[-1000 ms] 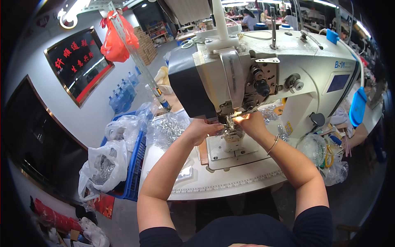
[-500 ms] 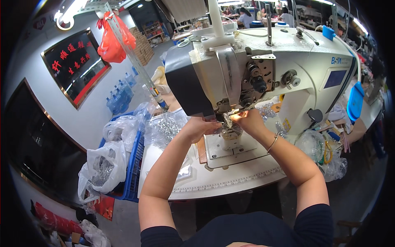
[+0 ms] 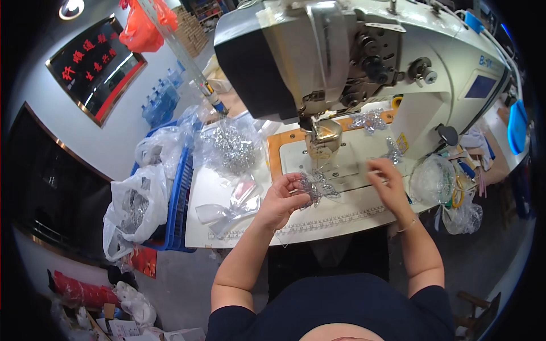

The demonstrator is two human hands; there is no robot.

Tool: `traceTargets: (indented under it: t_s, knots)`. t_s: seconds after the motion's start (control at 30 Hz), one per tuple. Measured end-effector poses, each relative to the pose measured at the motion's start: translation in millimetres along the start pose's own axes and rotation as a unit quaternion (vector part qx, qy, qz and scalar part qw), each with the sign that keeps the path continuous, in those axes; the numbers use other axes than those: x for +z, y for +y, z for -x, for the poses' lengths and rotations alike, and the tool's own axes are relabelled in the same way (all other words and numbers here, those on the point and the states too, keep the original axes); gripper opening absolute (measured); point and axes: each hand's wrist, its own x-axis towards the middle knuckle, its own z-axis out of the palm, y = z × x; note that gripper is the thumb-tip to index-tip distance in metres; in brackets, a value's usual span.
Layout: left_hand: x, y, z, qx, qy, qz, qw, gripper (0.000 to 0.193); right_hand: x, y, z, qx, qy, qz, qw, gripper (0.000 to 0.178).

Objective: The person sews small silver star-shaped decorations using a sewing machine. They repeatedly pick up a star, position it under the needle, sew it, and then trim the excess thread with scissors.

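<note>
Silvery piece (image 3: 322,188) | I see left hand (image 3: 281,199) pinching it; right hand (image 3: 389,184) apart, can't tell grip | white table (image 3: 355,203), grey floor (image 3: 187,290)

A white worktable (image 3: 200,181) bears a sewing machine (image 3: 455,96), beyond and right of the left hand (image 3: 281,204) and its grip. A clear bag of silvery pieces (image 3: 230,148) lies beyond the grip to its left; crumpled clear packets (image 3: 230,213) sit just left of it. A measuring strip (image 3: 341,220) runs along the table's front edge, nearer the wearer than the grip.
</note>
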Motion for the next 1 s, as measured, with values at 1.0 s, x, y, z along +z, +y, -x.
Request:
traceTargets:
  t_s: [1.0]
  knots:
    - [18,-45,37,0.094,0.124,0.022,0.988,0.046,69,-50,35,-0.172,0.019,0.098,0.980,0.027]
